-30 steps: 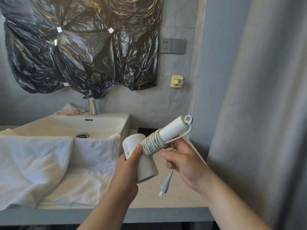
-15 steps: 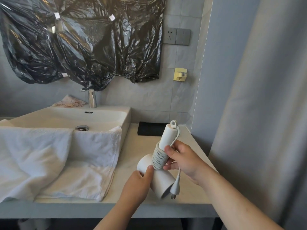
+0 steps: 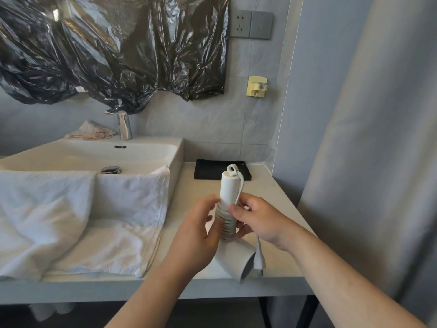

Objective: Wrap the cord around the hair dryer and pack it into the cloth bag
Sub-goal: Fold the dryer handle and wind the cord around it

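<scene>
The white hair dryer (image 3: 229, 189) is upright over the counter, handle up and barrel (image 3: 238, 261) down near the front edge. Its cord (image 3: 227, 224) is coiled around the lower handle. The plug (image 3: 259, 259) hangs loose to the right of the barrel. My left hand (image 3: 195, 240) curls around the coil from the left, slightly blurred. From the right, my right hand (image 3: 259, 220) grips the handle with its thumb on the coil. A flat black item (image 3: 210, 170), possibly the cloth bag, lies at the back of the counter behind the dryer.
A white sink (image 3: 99, 153) with a chrome tap (image 3: 124, 125) sits to the left, and a white towel (image 3: 78, 216) is draped over its front. A grey curtain (image 3: 378, 162) hangs on the right. A black plastic sheet (image 3: 106, 50) covers the wall, beside a socket (image 3: 250, 24).
The dryer came down from chest height to the counter and turned handle-up. My left hand slid from the barrel up to the coiled handle. The plug now dangles beside the barrel.
</scene>
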The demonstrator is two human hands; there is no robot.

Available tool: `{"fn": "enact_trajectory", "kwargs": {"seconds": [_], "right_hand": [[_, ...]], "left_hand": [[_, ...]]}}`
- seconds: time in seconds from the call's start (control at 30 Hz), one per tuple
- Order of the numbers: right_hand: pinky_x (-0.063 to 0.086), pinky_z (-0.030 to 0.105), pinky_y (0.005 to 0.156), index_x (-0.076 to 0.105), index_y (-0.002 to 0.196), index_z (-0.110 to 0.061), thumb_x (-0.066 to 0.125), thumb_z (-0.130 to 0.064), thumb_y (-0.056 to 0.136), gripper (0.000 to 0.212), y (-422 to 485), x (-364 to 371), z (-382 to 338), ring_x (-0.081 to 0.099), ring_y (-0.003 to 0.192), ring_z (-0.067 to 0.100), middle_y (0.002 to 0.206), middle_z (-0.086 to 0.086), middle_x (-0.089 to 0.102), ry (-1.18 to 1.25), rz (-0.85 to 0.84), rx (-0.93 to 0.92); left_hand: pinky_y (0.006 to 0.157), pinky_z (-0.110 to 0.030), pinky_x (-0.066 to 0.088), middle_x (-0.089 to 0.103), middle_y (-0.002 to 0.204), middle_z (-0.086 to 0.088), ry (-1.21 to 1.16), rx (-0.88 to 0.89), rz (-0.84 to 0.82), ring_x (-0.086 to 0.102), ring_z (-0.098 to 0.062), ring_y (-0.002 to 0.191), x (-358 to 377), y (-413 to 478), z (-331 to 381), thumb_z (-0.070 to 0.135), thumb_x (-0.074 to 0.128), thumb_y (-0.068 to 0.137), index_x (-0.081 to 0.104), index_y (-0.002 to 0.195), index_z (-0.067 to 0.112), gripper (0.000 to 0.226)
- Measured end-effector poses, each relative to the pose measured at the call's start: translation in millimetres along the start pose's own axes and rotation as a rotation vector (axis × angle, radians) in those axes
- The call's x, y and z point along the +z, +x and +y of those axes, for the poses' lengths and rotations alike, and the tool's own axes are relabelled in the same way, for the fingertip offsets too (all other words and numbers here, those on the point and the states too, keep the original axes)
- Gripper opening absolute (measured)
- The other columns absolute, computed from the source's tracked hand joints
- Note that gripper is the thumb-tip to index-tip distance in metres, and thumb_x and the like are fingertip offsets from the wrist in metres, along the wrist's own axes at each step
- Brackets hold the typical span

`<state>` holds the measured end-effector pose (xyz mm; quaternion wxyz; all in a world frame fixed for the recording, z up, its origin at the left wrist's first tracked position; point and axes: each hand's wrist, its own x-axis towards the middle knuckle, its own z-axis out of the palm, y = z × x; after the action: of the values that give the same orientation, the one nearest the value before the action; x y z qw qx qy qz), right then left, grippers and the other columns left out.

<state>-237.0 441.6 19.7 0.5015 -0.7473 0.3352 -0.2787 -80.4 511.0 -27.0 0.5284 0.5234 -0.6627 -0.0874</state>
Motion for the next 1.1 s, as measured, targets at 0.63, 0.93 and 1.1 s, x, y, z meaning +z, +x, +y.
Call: {"fn": "enact_trajectory", "kwargs": {"seconds": [0.63,0.93,1.1], "right_hand": [[0.055,0.026,0.078,0.031,0.134,-0.049,0.057,-0.021,0.093,0.056,-64.4,-7.6,32.0,0.063,0.085,0.010,0.097,-0.012,0.064,-0.428,0.177,0.087],[0.054,0.024,0.083,0.068,0.115,-0.014,0.063,-0.007,0.087,0.029,-62.9,-2.7,-4.2,0.065,0.087,0.006,0.089,-0.010,0.070,0.102,0.099,-0.081],[0.055,0.033,0.091,0.066,0.115,-0.013,0.068,0.007,0.081,0.040,-57.2,6.7,-8.3,0.066,0.089,0.009,0.094,-0.001,0.071,0.126,0.147,-0.106]], "left_hand": [[0.082,-0.034,0.058,0.058,0.103,0.019,0.052,0.028,0.038,0.060,-0.008,0.097,6.6,-1.3,1.7,0.026,0.063,0.090,0.053,0.100,0.029,0.015],[0.067,-0.027,0.048,0.069,0.085,0.009,-0.108,-0.329,0.247,0.064,-0.009,0.082,2.5,7.1,21.4,0.019,0.072,0.083,0.066,0.076,0.024,0.010],[0.077,-0.040,0.057,0.068,0.085,-0.008,-0.378,-0.525,0.238,0.067,-0.023,0.080,-2.2,14.4,26.4,0.003,0.075,0.076,0.065,0.093,0.017,0.024]]}}
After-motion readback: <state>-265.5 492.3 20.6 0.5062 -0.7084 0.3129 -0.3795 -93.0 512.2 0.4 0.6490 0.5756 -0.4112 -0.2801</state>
